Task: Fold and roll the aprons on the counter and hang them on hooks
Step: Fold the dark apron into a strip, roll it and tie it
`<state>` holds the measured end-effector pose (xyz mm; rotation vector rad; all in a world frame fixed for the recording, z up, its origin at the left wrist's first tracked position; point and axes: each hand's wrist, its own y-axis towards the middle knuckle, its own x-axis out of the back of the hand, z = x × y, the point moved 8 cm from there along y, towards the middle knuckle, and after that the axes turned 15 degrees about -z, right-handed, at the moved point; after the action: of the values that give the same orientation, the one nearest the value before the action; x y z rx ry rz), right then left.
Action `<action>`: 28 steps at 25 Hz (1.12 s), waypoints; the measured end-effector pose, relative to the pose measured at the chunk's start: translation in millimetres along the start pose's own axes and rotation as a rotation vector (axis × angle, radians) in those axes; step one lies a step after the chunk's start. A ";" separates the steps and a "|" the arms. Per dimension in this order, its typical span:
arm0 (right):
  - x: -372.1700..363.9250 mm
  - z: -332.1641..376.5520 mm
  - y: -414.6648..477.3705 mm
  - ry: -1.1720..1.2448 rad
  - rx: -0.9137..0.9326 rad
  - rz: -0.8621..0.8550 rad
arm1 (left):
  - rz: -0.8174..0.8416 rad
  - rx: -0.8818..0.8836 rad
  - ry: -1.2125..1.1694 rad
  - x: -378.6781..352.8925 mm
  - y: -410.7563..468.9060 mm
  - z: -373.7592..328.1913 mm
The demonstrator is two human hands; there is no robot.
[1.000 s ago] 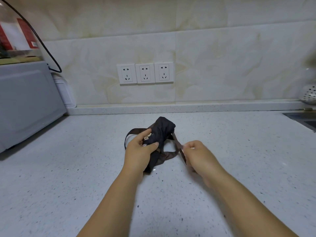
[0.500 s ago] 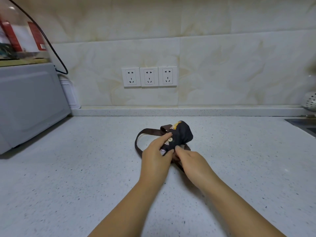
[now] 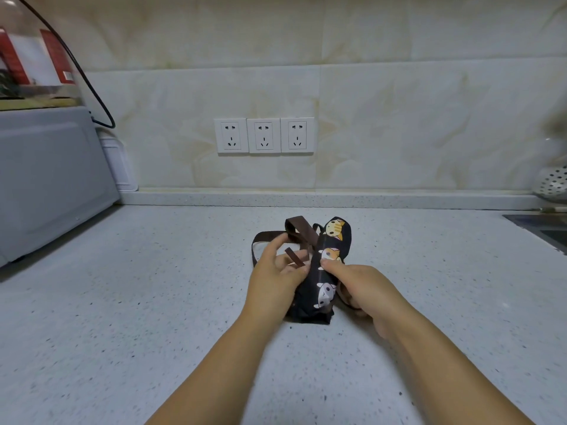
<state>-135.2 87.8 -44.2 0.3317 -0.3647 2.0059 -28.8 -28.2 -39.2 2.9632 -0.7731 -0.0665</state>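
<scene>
The left hand [image 3: 273, 280] and right hand [image 3: 365, 289] grip an apron [image 3: 323, 294] (rolled, cat-printed).

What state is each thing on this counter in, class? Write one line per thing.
apron: rolled into a tight bundle, lying on the counter, not yet hung.
brown strap: loose, looped beside the roll, its end at the left hand.
left hand: holds the strap end against the roll.
right hand: grips the roll, thumb on top.
sockets: all three with nothing plugged in.
</scene>
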 end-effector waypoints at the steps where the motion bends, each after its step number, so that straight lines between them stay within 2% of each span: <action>1: 0.5 -0.6 -0.4 0.005 -0.015 0.013 | -0.019 0.043 0.001 2.2 4.7 7.1; 5: 0.8 -0.4 -1.2 0.009 -0.023 0.040 | -0.081 0.009 0.167 8.3 13.2 10.9; 9: -8.6 2.4 -4.6 -0.064 0.054 0.019 | -0.092 -0.055 0.251 8.6 10.0 3.2; 13: -5.3 5.9 -7.0 -0.069 0.047 -0.002 | -0.094 -0.022 0.189 7.1 9.4 5.4; 18: 0.5 2.7 -5.7 -0.099 -0.064 0.010 | -0.256 -0.039 0.140 17.5 8.8 -1.5; 20: 2.8 1.0 -7.1 -0.151 -0.089 0.051 | -0.176 -0.097 0.118 12.9 7.7 -4.8; 23: 4.3 0.4 -7.9 -0.335 -0.026 0.121 | 0.166 -0.275 0.134 -11.9 -6.1 -17.8; 24: 2.9 0.5 -8.5 -0.372 0.008 0.146 | 0.234 -0.305 0.134 -17.1 -8.6 -18.4; 28: -1.2 6.1 -14.3 -0.386 0.133 0.162 | 0.274 -0.239 0.130 -21.5 -4.9 -9.0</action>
<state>-121.4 90.5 -37.4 0.8008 -0.5120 2.1268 -44.6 -12.8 -30.2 2.5852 -1.0618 0.0474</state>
